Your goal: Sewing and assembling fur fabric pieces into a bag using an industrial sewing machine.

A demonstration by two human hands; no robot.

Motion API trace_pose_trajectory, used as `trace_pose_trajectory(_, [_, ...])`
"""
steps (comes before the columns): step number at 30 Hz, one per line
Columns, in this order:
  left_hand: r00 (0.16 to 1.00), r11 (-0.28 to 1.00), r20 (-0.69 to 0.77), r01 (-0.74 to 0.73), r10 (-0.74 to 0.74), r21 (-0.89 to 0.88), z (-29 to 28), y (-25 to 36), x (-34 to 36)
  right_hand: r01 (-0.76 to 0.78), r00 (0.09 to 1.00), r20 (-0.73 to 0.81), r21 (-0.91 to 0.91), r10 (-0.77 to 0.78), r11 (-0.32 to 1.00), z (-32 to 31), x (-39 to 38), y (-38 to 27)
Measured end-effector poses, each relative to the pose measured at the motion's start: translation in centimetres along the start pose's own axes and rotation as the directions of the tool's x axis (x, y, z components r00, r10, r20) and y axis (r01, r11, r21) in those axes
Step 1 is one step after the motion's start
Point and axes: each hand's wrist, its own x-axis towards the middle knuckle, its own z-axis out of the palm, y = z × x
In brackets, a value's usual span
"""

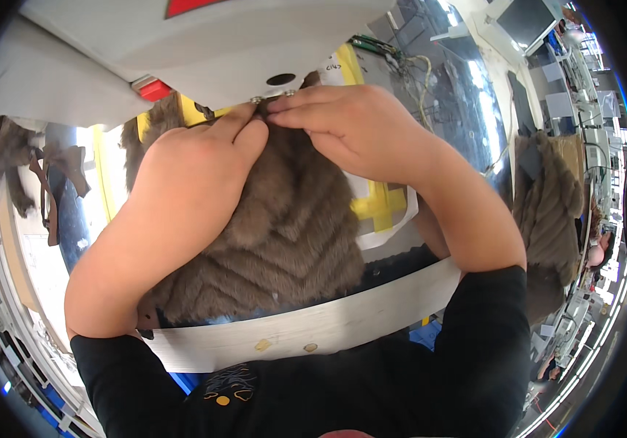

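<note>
Left hand (193,168) points between one and two o'clock, right hand (361,131) toward nine, fingers close together at the upper edge of a brown, chevron-ridged fur piece (291,252); whether either pinches it, I cannot tell. The fur lies mid-view on the bench (372,314), below a pale grey machine housing (218,44) at twelve o'clock.

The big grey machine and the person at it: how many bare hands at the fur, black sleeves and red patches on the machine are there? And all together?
Bare hands at the brown fur: 2, left hand and right hand
Black sleeves: 2
Red patches on the grey machine: 2
Total: 6
</note>
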Motion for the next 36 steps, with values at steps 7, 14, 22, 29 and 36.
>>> trace_pose_trajectory(7, [0.985,0.995,0.166,0.063,-0.050,-0.076,-1.1,0.3,-0.3,0.004,1.000,0.022,0.035,-0.005,0.999,0.1,0.1,-0.4])
trace_pose_trajectory(14, [0.978,0.997,0.207,0.029,-0.015,-0.066,-1.8,0.8,-0.1,0.028,0.997,0.067,-0.003,-0.027,1.000,-0.5,-0.5,-0.4])
trace_pose_trajectory(22, [0.966,0.992,0.228,-0.129,0.124,0.007,-2.3,1.2,-0.5,0.105,0.994,0.029,-0.056,-0.103,0.993,-0.5,-0.6,-0.8])
trace_pose_trajectory(29, [0.968,0.980,0.159,-0.198,0.193,0.017,-1.5,1.2,-0.5,0.080,0.997,0.029,-0.072,-0.078,0.994,-0.9,-0.6,-0.3])
trace_pose_trajectory(36, [0.967,0.980,0.157,-0.199,0.199,-0.014,-1.5,1.2,-0.4,0.059,0.998,0.018,-0.066,-0.058,0.996,-1.1,-0.8,0.1])
